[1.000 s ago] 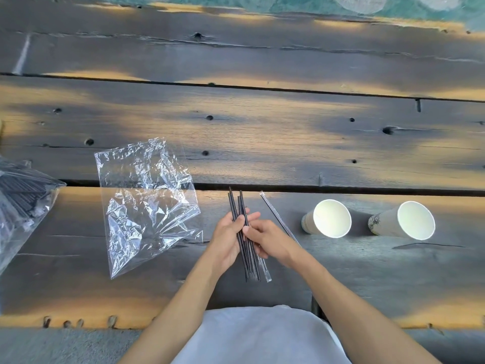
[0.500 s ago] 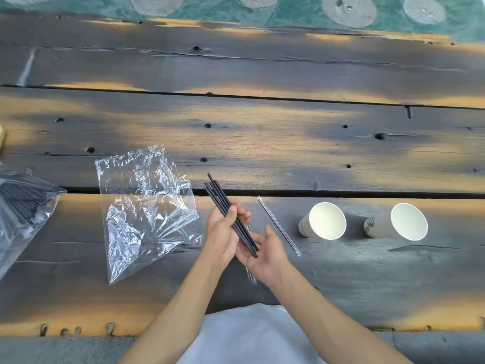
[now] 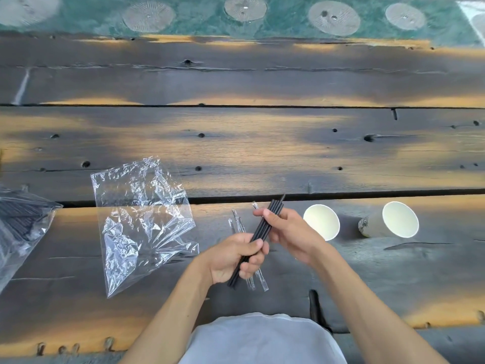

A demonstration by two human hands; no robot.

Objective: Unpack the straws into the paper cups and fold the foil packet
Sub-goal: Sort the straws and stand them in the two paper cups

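**Both hands on black straw bundle, cups empty at 3 o'clock**

Left hand [image 3: 236, 258] curled round the lower part of a bundle of black straws [image 3: 259, 232], thumb across the front, fingers wrapped behind. Right hand [image 3: 286, 232] pinches the upper part of the same bundle, thumb on the near side, fingers behind. Hands close together, one above the other along the bundle, not touching that I can see. Bundle tilted, top end toward 1 o'clock, bottom end toward 7 o'clock, lifted off the table.

Clear straw wrappers [image 3: 258, 278] lie on the wooden table [image 3: 262, 153] under and just behind the hands, several thin slivers, partly hidden; count unclear.

Two white paper cups at 3 o'clock of the hands. Near paper cup [image 3: 321, 222] just beside the right hand, lying tilted with its mouth toward the camera, inside looks bare. Far paper cup [image 3: 399, 219] further toward 3 o'clock, also tipped, mouth to camera, printed pattern on its outer wall, well apart from the first.

Crumpled clear plastic packet [image 3: 144, 222] flat on the table at 9 o'clock of the hands, unfolded, nothing dark visible inside. A second clear bag of dark straws [image 3: 18, 222] at the far 9 o'clock edge, cut off by the frame.

White garment [image 3: 262, 340] at 6 o'clock. Green patterned floor [image 3: 288, 17] past the table at 12 o'clock.
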